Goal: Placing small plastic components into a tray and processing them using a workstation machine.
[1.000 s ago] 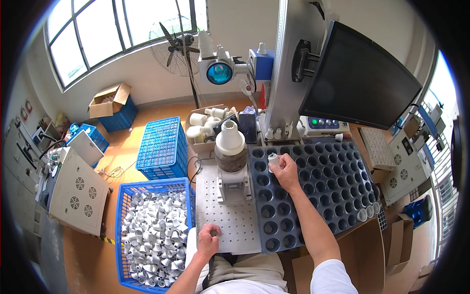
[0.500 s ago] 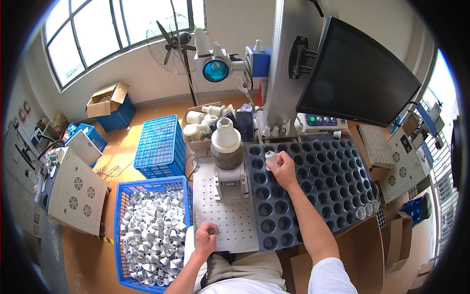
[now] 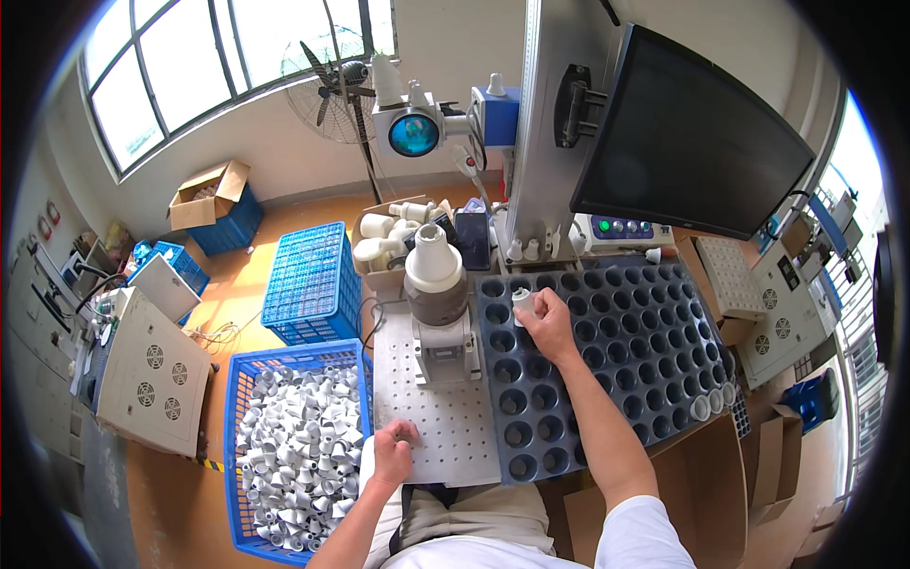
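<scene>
My right hand (image 3: pixel 547 325) pinches a white plastic cup-shaped part (image 3: pixel 521 303) by its side, over the far left of a black tray (image 3: pixel 590 391) with rows of round pockets. Whether the part touches a pocket is hidden. My left hand (image 3: pixel 392 453), fingers loosely curled with nothing visible in them, is at the near left edge of the perforated metal plate (image 3: pixel 455 441). On that plate stands a round fixture (image 3: pixel 439 308) with a white cone-shaped part (image 3: pixel 434 256) on top. Several whitish cups (image 3: pixel 714 400) sit in the tray's near right corner.
At my left is a blue basket (image 3: pixel 230 417) heaped with white conical parts (image 3: pixel 299 450). Beyond it stand stacked blue crates (image 3: pixel 305 280). A lens head (image 3: pixel 414 135) hangs above the fixture; a dark monitor (image 3: pixel 697 133) overhangs the tray's far side. An open carton (image 3: pixel 706 493) stands below the tray.
My left hand has drawn slightly left and down on the plate's edge. My right hand keeps its pinch on the white part at nearly the same spot.
</scene>
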{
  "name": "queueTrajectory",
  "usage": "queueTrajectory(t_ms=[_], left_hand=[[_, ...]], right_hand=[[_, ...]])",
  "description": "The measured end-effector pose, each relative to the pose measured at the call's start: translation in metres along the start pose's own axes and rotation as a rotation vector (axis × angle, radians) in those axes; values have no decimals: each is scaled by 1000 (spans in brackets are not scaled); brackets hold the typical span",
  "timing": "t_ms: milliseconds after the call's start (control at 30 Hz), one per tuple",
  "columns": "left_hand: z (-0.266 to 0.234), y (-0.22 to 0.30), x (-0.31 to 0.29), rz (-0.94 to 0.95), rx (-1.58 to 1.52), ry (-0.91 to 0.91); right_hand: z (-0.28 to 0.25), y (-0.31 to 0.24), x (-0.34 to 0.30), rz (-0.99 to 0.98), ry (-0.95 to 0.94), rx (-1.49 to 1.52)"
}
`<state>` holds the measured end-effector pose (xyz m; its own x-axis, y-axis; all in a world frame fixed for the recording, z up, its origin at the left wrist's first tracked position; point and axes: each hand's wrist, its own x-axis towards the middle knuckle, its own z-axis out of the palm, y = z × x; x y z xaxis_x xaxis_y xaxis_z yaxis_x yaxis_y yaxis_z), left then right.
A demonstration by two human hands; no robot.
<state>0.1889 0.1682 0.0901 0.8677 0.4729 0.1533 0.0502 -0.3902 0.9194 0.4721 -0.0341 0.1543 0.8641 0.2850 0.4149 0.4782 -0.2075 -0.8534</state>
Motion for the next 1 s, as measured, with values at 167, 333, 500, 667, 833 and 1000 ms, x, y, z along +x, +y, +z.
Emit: queueTrajectory(t_ms=[167,333,500,667,833,1000], left_hand=[[-24,100,110,258,-186,231],[-23,198,200,443,-51,286],[-29,211,219,404,-194,19],[-116,160,148,353,-203,319],[-206,-58,48,116,107,522],[-252,-234,-54,-194,507,726]], right_hand=[[-10,0,4,75,53,120],[-3,-82,44,5,69,542],[56,-169,50,-257,-63,699],[67,-159,37,-262,-62,474],[73,-170,30,-253,-62,291],[72,-151,20,-289,14,407]])
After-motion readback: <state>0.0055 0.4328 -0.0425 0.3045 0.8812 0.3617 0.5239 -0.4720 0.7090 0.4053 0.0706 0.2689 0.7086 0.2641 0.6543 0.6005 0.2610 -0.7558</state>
